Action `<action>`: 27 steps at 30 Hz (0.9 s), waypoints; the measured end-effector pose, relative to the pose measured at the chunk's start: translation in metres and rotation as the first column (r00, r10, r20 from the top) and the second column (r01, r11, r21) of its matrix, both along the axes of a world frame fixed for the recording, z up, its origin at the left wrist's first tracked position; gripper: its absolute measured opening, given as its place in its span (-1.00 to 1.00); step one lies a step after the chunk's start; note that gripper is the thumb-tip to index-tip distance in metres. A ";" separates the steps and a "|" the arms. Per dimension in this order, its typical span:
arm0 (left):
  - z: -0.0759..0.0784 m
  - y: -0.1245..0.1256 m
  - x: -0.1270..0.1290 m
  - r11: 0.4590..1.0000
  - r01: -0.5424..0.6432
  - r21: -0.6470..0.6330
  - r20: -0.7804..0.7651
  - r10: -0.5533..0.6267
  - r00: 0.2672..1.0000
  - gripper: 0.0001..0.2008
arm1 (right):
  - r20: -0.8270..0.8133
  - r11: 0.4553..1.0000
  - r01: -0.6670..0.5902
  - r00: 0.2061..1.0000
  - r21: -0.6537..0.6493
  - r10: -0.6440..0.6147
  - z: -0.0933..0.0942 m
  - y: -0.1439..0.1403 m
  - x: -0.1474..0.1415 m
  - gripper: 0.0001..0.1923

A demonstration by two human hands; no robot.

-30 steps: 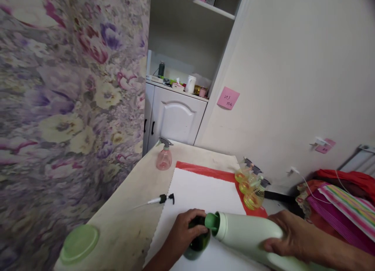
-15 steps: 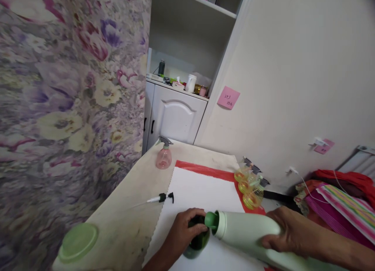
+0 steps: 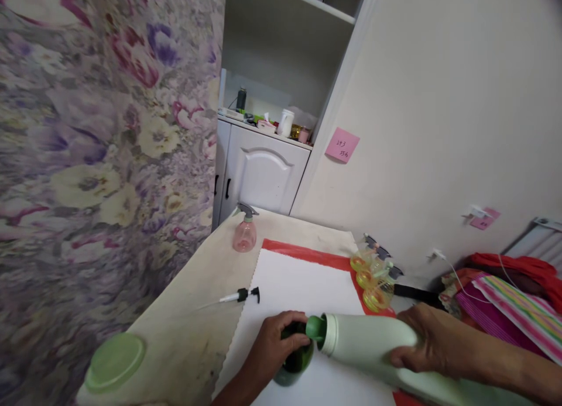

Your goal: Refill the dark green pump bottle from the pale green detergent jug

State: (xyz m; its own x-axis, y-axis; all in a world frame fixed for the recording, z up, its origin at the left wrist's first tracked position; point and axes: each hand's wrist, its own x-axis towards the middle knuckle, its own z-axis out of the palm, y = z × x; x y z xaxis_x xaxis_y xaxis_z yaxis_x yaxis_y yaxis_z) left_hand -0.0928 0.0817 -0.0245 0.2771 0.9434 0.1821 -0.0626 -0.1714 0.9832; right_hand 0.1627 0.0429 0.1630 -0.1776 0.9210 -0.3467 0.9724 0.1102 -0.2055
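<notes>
Wrapped round the upper part of a dark green bottle (image 3: 293, 368), my left hand (image 3: 281, 339) holds it upright on the white sheet (image 3: 302, 286). My right hand (image 3: 424, 339) grips a large pale green jug (image 3: 364, 339) lying nearly level, its mouth towards the left. The jug's green spout (image 3: 315, 329) is right at the bottle's top; whether they touch, and any liquid passing, I cannot make out. A black pump head (image 3: 243, 295) with a white stem and thin clear tube lies left of the bottle, across the sheet's edge.
A pink spray bottle (image 3: 244, 235) stands at the table's far left. Several spray bottles with yellow liquid (image 3: 373, 286) cluster at the right edge. A light green cap (image 3: 115, 359) is at the near left. A floral curtain (image 3: 109, 160) hangs along the left.
The view has shifted very slightly. Both hands, the bottle and the jug hold practically the same positions.
</notes>
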 end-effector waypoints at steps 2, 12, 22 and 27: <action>0.000 0.000 0.000 1.000 -0.003 -0.007 -0.001 0.003 1.000 -0.76 | -0.013 1.000 0.000 1.000 -0.011 0.000 0.000 0.000 0.001 -0.71; 0.000 0.002 0.000 1.000 -0.014 -0.019 0.004 0.014 1.000 -0.75 | -0.084 0.999 -0.004 0.996 -0.053 0.000 0.002 0.000 0.001 -0.76; 0.002 0.000 -0.001 1.000 0.005 -0.007 -0.007 -0.005 1.000 -0.78 | -0.053 0.999 -0.020 0.998 -0.029 0.018 0.001 0.002 0.005 -0.72; 0.003 0.001 -0.001 1.000 0.020 0.006 -0.009 -0.019 1.000 -0.78 | 0.023 1.000 -0.014 1.000 -0.008 0.014 0.009 0.001 -0.001 -0.67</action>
